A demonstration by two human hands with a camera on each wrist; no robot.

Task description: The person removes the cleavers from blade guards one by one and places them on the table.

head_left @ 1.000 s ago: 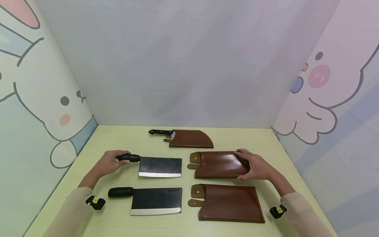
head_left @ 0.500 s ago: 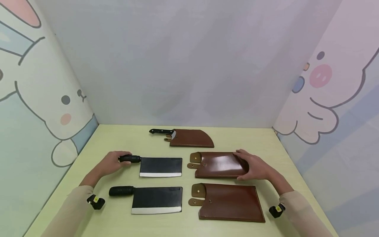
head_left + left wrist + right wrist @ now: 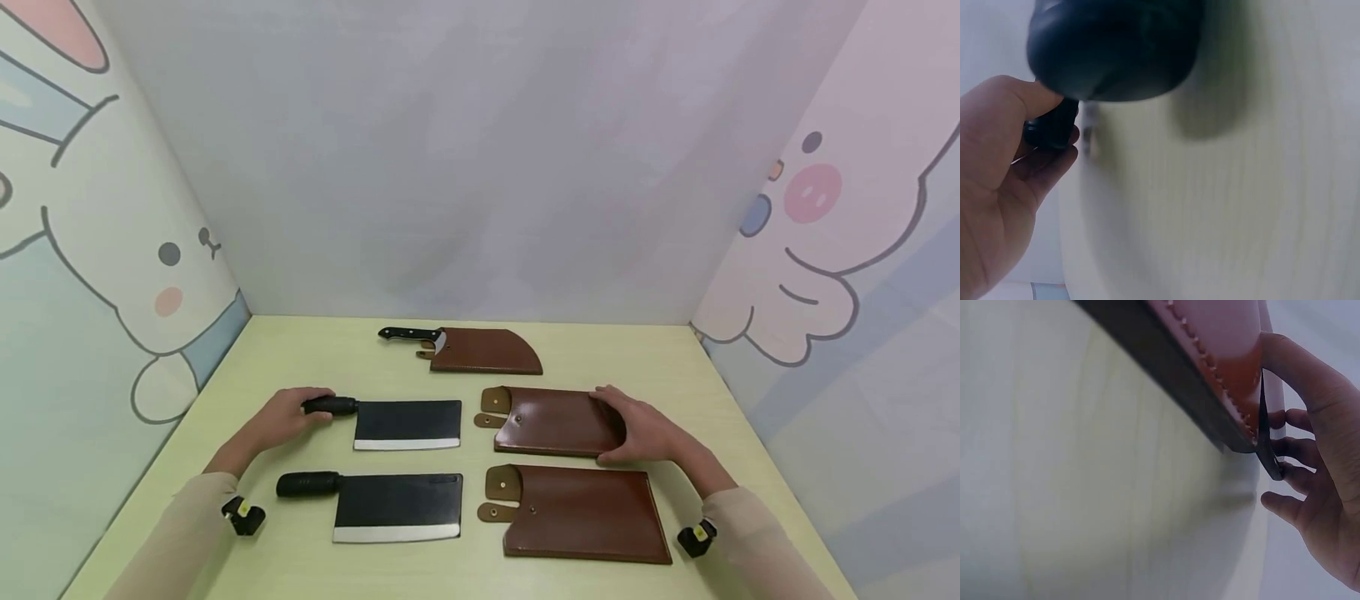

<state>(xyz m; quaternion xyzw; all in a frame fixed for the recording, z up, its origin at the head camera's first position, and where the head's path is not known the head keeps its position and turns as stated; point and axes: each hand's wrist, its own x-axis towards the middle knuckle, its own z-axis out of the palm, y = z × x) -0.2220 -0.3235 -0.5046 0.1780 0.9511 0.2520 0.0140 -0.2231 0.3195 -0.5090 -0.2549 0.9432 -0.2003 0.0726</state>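
Observation:
My left hand (image 3: 281, 419) grips the end of the black handle of a cleaver (image 3: 407, 421), whose dark rectangular blade has a bright edge facing me. In the left wrist view, thumb and fingers close round that handle (image 3: 1054, 127). Over to the right, my right hand (image 3: 643, 429) holds the right end of a brown leather knife sheath (image 3: 558, 422), thumb on the near side and fingers at the far side. Its open end, with two tan straps, faces the cleaver. A stitched leather edge (image 3: 1213, 365) crosses the right wrist view in front of my right hand (image 3: 1329, 444).
A second cleaver (image 3: 397, 504) lies nearer me, its handle (image 3: 1116, 53) large in the left wrist view. Right of it lies another brown sheath (image 3: 588, 512). At the back, a black-handled knife (image 3: 408, 333) sits in a curved sheath (image 3: 487, 351). Walls enclose the pale table (image 3: 315, 575).
The right hand and the right end of its sheath have shifted slightly toward me, and the shine on the leather has moved left. The left hand keeps its hold on the cleaver handle.

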